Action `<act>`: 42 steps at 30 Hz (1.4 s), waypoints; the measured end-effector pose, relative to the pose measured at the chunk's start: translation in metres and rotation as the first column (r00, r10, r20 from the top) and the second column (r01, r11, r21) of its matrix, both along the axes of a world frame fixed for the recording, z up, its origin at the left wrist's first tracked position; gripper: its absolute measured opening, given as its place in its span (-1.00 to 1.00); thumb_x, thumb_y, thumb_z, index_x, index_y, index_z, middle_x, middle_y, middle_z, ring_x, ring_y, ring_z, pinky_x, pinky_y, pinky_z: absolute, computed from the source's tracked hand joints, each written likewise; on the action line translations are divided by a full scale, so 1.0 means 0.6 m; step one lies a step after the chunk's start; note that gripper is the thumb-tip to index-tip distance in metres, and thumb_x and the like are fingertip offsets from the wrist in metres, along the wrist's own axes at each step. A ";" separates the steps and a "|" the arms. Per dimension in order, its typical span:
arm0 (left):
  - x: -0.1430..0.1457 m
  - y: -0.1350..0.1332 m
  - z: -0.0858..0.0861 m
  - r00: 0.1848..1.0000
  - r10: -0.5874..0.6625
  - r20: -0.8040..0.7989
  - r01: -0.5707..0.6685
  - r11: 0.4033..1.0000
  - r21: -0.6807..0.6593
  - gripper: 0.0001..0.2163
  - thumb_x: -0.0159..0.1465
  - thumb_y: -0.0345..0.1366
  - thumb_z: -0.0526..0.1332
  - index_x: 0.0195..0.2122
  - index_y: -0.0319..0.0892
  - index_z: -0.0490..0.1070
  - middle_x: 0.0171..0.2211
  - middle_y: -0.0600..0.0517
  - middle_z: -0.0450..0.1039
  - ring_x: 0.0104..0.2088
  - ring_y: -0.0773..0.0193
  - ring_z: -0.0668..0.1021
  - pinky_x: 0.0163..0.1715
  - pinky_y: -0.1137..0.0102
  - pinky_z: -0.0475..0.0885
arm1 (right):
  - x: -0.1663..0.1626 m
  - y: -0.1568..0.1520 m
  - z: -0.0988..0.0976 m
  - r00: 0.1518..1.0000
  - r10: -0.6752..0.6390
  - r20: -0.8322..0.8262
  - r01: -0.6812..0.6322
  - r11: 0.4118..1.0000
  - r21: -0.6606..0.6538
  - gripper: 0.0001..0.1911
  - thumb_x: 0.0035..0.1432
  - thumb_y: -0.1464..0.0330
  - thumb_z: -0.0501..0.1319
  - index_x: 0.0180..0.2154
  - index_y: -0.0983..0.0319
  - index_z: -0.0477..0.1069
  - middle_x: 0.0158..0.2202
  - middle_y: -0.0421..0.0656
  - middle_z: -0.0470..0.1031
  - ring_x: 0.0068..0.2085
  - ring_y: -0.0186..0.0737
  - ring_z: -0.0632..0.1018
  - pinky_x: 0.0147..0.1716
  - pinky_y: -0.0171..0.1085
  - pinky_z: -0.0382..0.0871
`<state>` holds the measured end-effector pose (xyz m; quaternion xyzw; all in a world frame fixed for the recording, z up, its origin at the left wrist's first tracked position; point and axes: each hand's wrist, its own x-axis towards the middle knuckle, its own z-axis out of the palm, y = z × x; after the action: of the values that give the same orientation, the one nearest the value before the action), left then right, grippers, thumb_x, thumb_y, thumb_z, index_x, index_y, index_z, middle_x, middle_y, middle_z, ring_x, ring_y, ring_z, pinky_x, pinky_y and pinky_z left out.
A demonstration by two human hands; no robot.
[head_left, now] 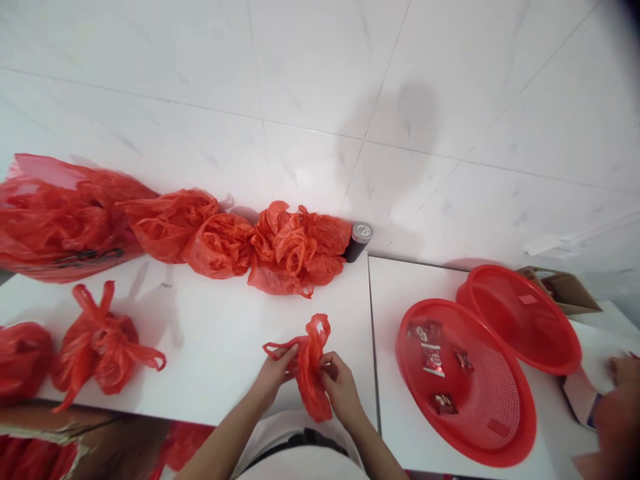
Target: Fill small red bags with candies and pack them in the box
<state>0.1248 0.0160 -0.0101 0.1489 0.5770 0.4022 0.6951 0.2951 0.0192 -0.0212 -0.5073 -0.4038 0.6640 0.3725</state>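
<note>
A thin red plastic bag [313, 370] is held up in front of my body, over the table's front edge. My left hand [280, 368] grips its left side, with one handle loop sticking out past the fingers. My right hand [339, 380] pinches the bag's right side with thumb and fingertips. The other handle loop stands up between the hands. The bag looks flat and crumpled; I cannot see anything inside it.
Bunched red bags [290, 247] line the wall beside a dark can [358, 241]. Knotted bags [103, 340] sit left. On the right, a red basket [500, 373] holds several small wrapped packets, overlapping another basket [530, 313]. A co-worker's hand [625, 373] shows far right.
</note>
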 end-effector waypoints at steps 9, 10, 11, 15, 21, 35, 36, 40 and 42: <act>-0.045 0.016 0.029 0.922 0.375 -0.096 -0.373 0.927 0.035 -0.72 0.15 -0.12 0.33 -0.21 -0.19 0.51 -0.19 -0.06 0.57 -0.15 0.14 0.58 -0.26 0.33 0.57 | 0.090 0.034 -0.019 0.868 -0.485 0.109 0.495 0.860 -0.120 -0.75 -0.02 0.18 0.23 -0.35 0.14 0.23 -0.33 -0.17 0.44 -0.29 -0.12 0.56 -0.33 -0.13 0.50; -0.042 0.013 0.035 0.924 0.364 -0.115 -0.361 0.932 0.045 -0.70 0.15 -0.10 0.33 -0.19 -0.20 0.51 -0.18 -0.07 0.57 -0.14 0.12 0.57 -0.27 0.33 0.57 | 0.093 0.037 -0.003 0.853 -0.496 0.165 0.505 0.863 -0.016 -0.76 0.04 0.17 0.21 -0.31 0.13 0.25 -0.26 -0.14 0.44 -0.23 -0.12 0.56 -0.28 -0.13 0.50; -0.037 0.009 0.041 0.930 0.346 -0.121 -0.342 0.938 0.053 -0.67 0.15 -0.07 0.33 -0.18 -0.21 0.51 -0.17 -0.08 0.57 -0.13 0.10 0.57 -0.27 0.33 0.57 | 0.091 0.039 0.017 0.841 -0.494 0.219 0.481 0.869 0.114 -0.77 0.09 0.16 0.18 -0.26 0.14 0.28 -0.19 -0.12 0.44 -0.16 -0.11 0.54 -0.20 -0.12 0.48; 0.002 0.001 0.064 0.964 0.263 -0.032 -0.261 0.963 0.060 -0.58 0.13 -0.04 0.34 -0.11 -0.26 0.50 -0.22 -0.12 0.58 -0.18 0.09 0.60 -0.27 0.31 0.56 | 0.048 0.045 0.090 0.888 -0.222 0.402 -0.003 0.873 0.488 -0.69 0.13 0.23 0.20 -0.07 0.14 0.36 0.02 -0.06 0.42 0.08 -0.09 0.42 0.12 -0.08 0.26; -0.001 0.013 0.091 0.886 0.444 0.132 -0.451 0.892 0.028 -0.83 0.16 -0.27 0.35 -0.32 -0.29 0.50 -0.44 -0.02 0.55 -0.47 0.31 0.58 -0.47 0.48 0.50 | 0.036 0.067 0.043 0.791 0.281 0.543 -0.438 0.880 0.182 -0.74 0.04 0.40 0.16 -0.17 0.13 0.45 -0.33 -0.23 0.55 -0.29 -0.20 0.53 -0.26 -0.26 0.36; 0.020 0.016 0.078 0.735 0.660 0.155 -0.664 0.747 -0.035 -0.82 0.35 -0.46 0.09 -0.08 -0.08 0.32 -0.35 0.06 0.52 -0.44 0.35 0.61 -0.44 0.43 0.55 | 0.080 0.056 0.052 0.832 -0.228 0.506 0.016 0.921 0.390 -0.73 0.17 0.23 0.10 -0.14 0.21 0.38 -0.12 -0.04 0.49 -0.17 -0.15 0.50 -0.19 -0.20 0.38; 0.030 0.018 0.083 0.739 0.652 0.169 -0.660 0.751 -0.013 -0.74 0.35 -0.45 0.10 0.02 -0.01 0.28 -0.34 0.07 0.52 -0.44 0.36 0.61 -0.42 0.43 0.55 | 0.061 0.038 0.060 0.883 -0.099 0.459 -0.084 0.929 0.361 -0.76 0.20 0.25 0.08 -0.16 0.20 0.40 -0.17 -0.07 0.51 -0.22 -0.18 0.51 -0.24 -0.24 0.39; 0.064 0.015 0.103 0.799 0.558 0.223 -0.588 0.803 0.098 -0.44 0.34 -0.43 0.13 0.27 0.20 -0.01 -0.22 0.06 0.52 -0.35 0.35 0.62 -0.30 0.39 0.57 | -0.015 0.003 0.053 0.898 0.255 0.359 -0.361 0.893 0.269 -0.73 0.23 0.35 0.00 -0.19 0.21 0.46 -0.24 -0.13 0.56 -0.26 -0.23 0.55 -0.26 -0.28 0.42; 0.067 0.008 0.112 0.805 0.543 0.239 -0.579 0.806 0.123 -0.40 0.33 -0.44 0.14 0.29 0.22 -0.05 -0.13 0.03 0.50 -0.26 0.32 0.63 -0.20 0.33 0.57 | -0.031 0.018 0.031 0.874 0.145 0.465 -0.294 0.918 0.266 -0.70 0.23 0.36 -0.03 -0.18 0.23 0.46 -0.22 -0.10 0.57 -0.21 -0.19 0.56 -0.21 -0.26 0.42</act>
<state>0.1649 0.0210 0.0569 -0.0031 0.4842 0.6558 0.5791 0.2763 0.0297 -0.0024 -0.5237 -0.6371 0.4954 0.2727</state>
